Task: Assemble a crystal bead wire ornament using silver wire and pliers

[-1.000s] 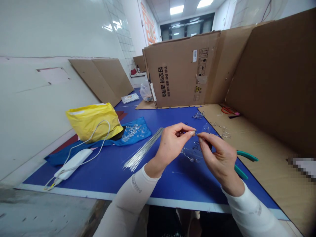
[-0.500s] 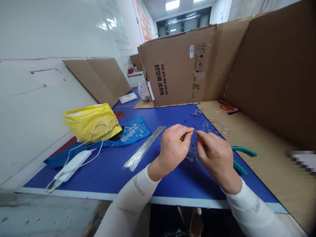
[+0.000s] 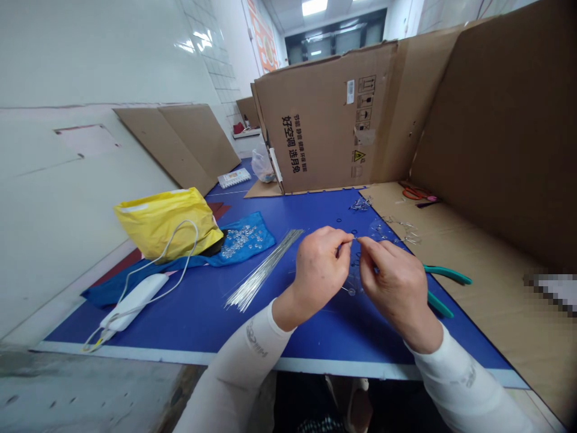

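My left hand (image 3: pixel 319 264) and my right hand (image 3: pixel 396 285) meet above the blue table, fingertips almost touching. Each pinches thumb against forefinger on a thin wire (image 3: pixel 354 239), of which only a tiny bit shows between the tips. Clear beads on fine wire (image 3: pixel 351 291) appear below and between the hands; whether they hang or lie on the table I cannot tell. To the left lies a bundle of straight silver wires (image 3: pixel 264 273). Green-handled pliers (image 3: pixel 448 275) rest just right of my right hand, their head hidden behind it.
Clear beads (image 3: pixel 243 239) lie on a blue bag, beside a yellow bag (image 3: pixel 169 222). A white power strip (image 3: pixel 135 302) with its cord sits front left. Beaded wire pieces (image 3: pixel 383 228) and red scissors (image 3: pixel 415 193) are to the right. Cardboard walls (image 3: pixel 329 132) stand behind.
The hands stay pinched together in nearly the same place. The view has shifted very slightly, and the beads below the hands look a little displaced.
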The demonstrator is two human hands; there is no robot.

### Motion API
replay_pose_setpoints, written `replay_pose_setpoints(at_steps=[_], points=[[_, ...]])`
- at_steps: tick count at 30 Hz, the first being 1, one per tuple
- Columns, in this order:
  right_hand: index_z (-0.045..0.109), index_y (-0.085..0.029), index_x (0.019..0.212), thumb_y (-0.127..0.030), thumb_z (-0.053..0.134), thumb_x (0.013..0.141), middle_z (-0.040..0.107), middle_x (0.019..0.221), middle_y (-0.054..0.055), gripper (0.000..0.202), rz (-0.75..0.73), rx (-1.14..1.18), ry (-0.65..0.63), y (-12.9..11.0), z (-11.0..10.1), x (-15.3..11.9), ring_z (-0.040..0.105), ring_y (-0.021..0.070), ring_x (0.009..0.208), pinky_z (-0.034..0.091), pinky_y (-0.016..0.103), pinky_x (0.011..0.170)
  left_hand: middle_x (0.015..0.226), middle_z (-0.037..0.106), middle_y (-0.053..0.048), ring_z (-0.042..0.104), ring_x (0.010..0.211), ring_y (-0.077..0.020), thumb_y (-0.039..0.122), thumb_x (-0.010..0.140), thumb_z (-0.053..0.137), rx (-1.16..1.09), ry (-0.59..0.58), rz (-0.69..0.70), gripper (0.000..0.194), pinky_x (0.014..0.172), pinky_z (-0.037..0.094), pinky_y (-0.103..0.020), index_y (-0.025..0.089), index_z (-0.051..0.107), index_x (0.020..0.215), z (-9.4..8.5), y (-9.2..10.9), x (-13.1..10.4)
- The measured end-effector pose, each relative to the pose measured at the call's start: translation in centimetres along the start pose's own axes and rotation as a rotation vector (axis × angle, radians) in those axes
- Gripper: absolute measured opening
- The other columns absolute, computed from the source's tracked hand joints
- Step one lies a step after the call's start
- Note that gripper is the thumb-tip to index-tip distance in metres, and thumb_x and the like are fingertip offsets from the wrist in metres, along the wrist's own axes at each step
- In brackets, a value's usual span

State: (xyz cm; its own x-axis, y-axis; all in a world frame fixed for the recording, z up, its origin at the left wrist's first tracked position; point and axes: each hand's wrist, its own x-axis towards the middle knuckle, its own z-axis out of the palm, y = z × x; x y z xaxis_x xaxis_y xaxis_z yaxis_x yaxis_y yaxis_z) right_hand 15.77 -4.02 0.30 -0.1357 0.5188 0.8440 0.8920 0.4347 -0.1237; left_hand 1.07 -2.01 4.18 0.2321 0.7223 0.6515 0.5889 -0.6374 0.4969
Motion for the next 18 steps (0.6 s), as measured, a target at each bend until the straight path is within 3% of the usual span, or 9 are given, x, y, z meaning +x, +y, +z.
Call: replay_pose_setpoints(at_steps=[4, 7, 10, 18], points=[[0.070, -0.014, 0.102, -0.015, 0.052, 0.095, 0.069, 0.075, 0.005, 0.020, 0.071, 0.100, 0.049, 0.1, 0.5, -0.2, 0.062, 0.0171, 0.065, 0.044, 0.032, 0.063, 0.080, 0.074, -0.005, 0.063, 0.071, -0.0161, 0.012, 0.086, 0.063, -0.060, -0.017, -0.108, 0.013, 0.071, 0.047, -0.030, 0.018, 0.073, 0.083, -0.3, 0.1, 0.5], [0.070, -0.018, 0.105, -0.019, 0.055, 0.096, 0.076, 0.088, 0.006, 0.018, 0.177, 0.227, 0.088, 0.3, 0.8, -0.2, 0.068, 0.0173, 0.073, 0.050, 0.030, 0.068, 0.080, 0.073, -0.003, 0.060, 0.066, -0.0131, 0.014, 0.085, 0.063, -0.262, -0.088, -0.264, 0.011, 0.066, 0.047, -0.027, 0.018, 0.073, 0.087, -0.4, 0.0, 1.0], [0.071, -0.022, 0.102, -0.023, 0.056, 0.096, 0.076, 0.086, 0.003, 0.016, 0.283, 0.345, 0.082, 0.5, 0.8, -0.1, 0.068, 0.0162, 0.070, 0.052, 0.029, 0.067, 0.081, 0.074, -0.003, 0.062, 0.069, -0.0127, 0.017, 0.084, 0.064, -0.457, -0.146, -0.371, 0.013, 0.066, 0.048, -0.025, 0.016, 0.075, 0.093, -0.3, -0.3, 1.2], [0.072, -0.023, 0.101, -0.026, 0.056, 0.096, 0.074, 0.083, 0.001, 0.017, 0.304, 0.474, 0.053, 0.3, 0.5, 0.3, 0.064, 0.0138, 0.065, 0.052, 0.027, 0.065, 0.084, 0.072, -0.003, 0.063, 0.078, -0.0121, 0.020, 0.079, 0.070, -0.729, -0.169, -0.422, 0.012, 0.076, 0.049, -0.026, 0.015, 0.075, 0.089, -0.5, -1.2, 1.5]])
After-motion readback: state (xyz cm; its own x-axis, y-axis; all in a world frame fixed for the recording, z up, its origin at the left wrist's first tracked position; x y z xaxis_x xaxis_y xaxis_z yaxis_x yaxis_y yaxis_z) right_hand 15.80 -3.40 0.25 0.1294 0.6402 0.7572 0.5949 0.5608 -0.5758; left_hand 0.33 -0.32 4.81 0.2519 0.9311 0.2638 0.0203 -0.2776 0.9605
